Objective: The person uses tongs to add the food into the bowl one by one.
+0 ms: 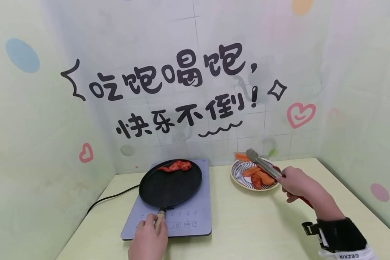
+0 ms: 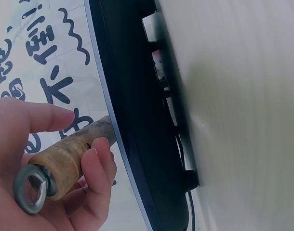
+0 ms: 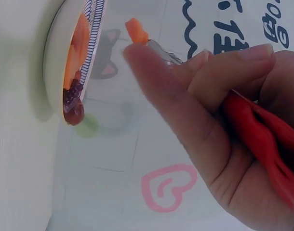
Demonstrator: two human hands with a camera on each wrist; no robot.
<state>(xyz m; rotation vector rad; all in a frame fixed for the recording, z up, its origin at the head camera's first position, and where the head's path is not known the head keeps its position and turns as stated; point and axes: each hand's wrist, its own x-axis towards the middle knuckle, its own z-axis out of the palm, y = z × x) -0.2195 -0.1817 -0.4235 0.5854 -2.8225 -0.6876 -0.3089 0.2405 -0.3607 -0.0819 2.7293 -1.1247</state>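
Note:
My left hand (image 1: pixel 149 234) grips the wooden handle (image 2: pixel 70 159) of a black frying pan (image 1: pixel 169 189), fingers curled round it; a metal ring (image 2: pixel 22 195) ends the handle. A glossy red piece of food (image 1: pixel 178 166) lies near the pan's far edge. In my right hand (image 1: pixel 300 186) are metal tongs (image 1: pixel 266 167) with a red grip (image 3: pixel 258 134). An orange piece like carrot (image 3: pixel 136 31) is at the tongs' tips, raised above the plate. The patterned plate (image 1: pixel 235 177) below carries orange pieces (image 1: pixel 264 177) and dark red ones (image 1: pixel 256 181).
Under the pan sits a flat induction cooker (image 1: pixel 199 211) with touch controls along its front. Its black cord (image 1: pixel 113 196) runs off to the left. A pale table (image 1: pixel 240 224) bears everything, with a printed wall covering (image 1: pixel 188 32) behind and at both sides.

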